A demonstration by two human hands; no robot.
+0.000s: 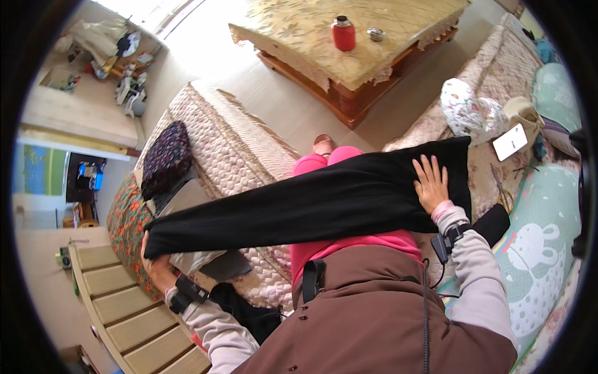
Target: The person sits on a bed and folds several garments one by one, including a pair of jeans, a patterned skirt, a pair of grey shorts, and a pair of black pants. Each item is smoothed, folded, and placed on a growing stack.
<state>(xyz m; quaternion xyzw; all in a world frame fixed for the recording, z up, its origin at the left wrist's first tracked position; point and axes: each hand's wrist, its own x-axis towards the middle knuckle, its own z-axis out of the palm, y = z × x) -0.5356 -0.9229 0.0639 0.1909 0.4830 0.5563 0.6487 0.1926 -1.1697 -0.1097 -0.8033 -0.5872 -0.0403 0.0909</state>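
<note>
A pair of black trousers (289, 201), folded lengthwise, stretches across my lap over pink trousers (355, 243). At the far left, my left hand (156, 266) grips the narrow end, its fingers partly hidden behind the cloth. My right hand (430, 183) lies flat on the wide end with the fingers spread and nothing held. Under the left part of the black cloth is a pale grey garment (187, 201) on the quilted sofa cover.
A floral folded garment (168, 156) and an orange-flowered cushion (128, 224) are on my left. To my right lie a white phone-like object (510, 142), scissors (503, 194) and a rabbit-print cushion (537, 243). Ahead stands a table (299, 42) with a red flask (344, 35).
</note>
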